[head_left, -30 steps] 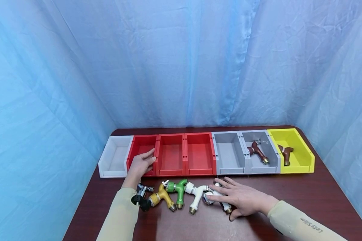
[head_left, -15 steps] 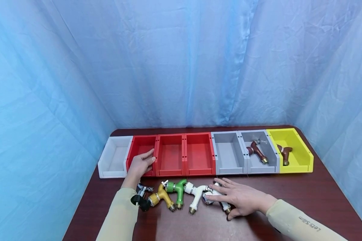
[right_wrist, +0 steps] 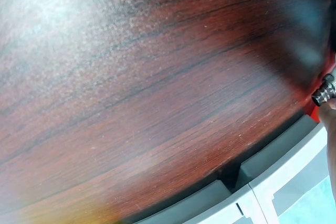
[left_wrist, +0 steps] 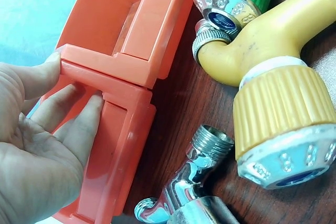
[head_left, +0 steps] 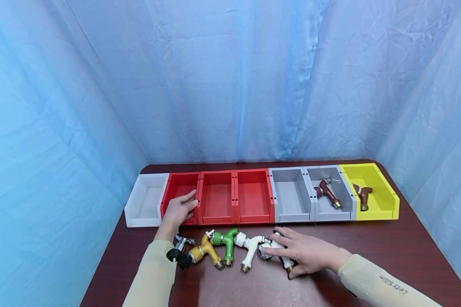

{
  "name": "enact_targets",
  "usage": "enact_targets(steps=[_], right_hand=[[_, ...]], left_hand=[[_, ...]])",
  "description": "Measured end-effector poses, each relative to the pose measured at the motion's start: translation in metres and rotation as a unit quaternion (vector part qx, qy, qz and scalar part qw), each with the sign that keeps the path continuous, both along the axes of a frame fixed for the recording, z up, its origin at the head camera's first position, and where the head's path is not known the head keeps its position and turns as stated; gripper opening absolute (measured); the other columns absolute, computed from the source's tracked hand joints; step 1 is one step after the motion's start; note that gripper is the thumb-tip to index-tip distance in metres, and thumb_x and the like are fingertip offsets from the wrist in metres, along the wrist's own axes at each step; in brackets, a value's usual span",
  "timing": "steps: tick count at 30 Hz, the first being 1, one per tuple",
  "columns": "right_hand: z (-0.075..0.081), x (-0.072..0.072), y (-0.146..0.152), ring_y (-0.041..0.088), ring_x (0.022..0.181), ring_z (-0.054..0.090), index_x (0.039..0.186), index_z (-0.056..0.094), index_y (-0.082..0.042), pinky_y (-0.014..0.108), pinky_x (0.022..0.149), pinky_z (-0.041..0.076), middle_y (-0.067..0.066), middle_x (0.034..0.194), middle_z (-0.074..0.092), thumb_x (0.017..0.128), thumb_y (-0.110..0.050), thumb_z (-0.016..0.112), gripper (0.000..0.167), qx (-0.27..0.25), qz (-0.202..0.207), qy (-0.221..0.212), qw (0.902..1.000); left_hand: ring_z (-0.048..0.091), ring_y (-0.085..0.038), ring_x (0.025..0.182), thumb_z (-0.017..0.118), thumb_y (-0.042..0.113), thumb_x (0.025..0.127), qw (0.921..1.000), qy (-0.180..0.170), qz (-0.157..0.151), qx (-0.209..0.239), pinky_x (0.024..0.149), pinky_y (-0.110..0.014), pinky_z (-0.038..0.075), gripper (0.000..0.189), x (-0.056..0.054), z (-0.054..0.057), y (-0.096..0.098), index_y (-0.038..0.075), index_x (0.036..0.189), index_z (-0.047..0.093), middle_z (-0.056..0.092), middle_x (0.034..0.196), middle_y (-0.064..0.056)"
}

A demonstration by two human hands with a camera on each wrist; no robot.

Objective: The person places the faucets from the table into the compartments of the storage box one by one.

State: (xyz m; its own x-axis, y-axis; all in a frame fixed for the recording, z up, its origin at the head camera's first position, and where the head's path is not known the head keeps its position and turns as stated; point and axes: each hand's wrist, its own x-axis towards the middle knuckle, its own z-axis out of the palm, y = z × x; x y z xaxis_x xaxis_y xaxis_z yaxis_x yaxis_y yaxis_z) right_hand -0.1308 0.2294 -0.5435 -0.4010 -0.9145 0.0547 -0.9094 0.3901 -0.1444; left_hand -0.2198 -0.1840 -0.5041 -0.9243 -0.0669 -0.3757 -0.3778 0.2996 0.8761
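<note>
Right hand [head_left: 310,253] spreads wide over white tap [head_left: 287,260]; left hand [head_left: 178,210], at its ten o'clock, touches red bin [head_left: 182,181], pinch unclear.

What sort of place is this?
Perhaps a curtained-off sorting bench: blue curtains hang around the visible sides of a dark table, where a row of bins stands beyond a line of taps.

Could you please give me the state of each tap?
Chrome metal tap, on reddish table
Yellow knobbed tap, on table
Green knobbed tap, on table
Left white knobbed tap, on table
Right white tap, beneath right hand
Brown tap, in right grey plastic bin
Other brown tap, in yellow plastic bin
</note>
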Motion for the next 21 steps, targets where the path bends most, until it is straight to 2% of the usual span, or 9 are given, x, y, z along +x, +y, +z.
enact_targets(steps=[6,14,21], right_hand=[[0.0005,0.0003,-0.0004,0.050,0.136,0.047,0.160,0.037,-0.028,0.060,0.104,0.048,0.024,0.151,0.049,0.080,-0.053,0.082,0.095,-0.016,0.008,0.015,0.9997],[-0.0038,-0.0024,-0.0001,0.047,0.132,0.052,0.157,0.043,-0.026,0.061,0.103,0.049,0.022,0.147,0.053,0.071,-0.049,0.087,0.100,-0.052,0.030,0.067,0.9960],[-0.0017,-0.0045,0.0028,0.052,0.133,0.049,0.156,0.045,-0.025,0.061,0.103,0.050,0.023,0.147,0.052,0.072,-0.049,0.088,0.097,-0.061,0.024,0.079,0.9947]], left_hand=[[0.051,-0.035,0.138,0.064,0.025,0.102,1.0000,0.000,0.001,0.006,0.103,-0.046,0.052,0.055,0.0010,0.0011,0.0006,0.028,0.155,0.046,0.051,0.154,-0.009],[0.050,-0.035,0.139,0.064,0.025,0.102,1.0000,-0.001,0.003,0.005,0.103,-0.046,0.052,0.055,0.0020,0.0012,0.0010,0.029,0.155,0.046,0.051,0.154,-0.009],[0.051,-0.035,0.139,0.065,0.026,0.102,1.0000,0.000,0.001,0.002,0.103,-0.046,0.052,0.056,0.0017,0.0010,0.0006,0.029,0.154,0.047,0.051,0.154,-0.008]])
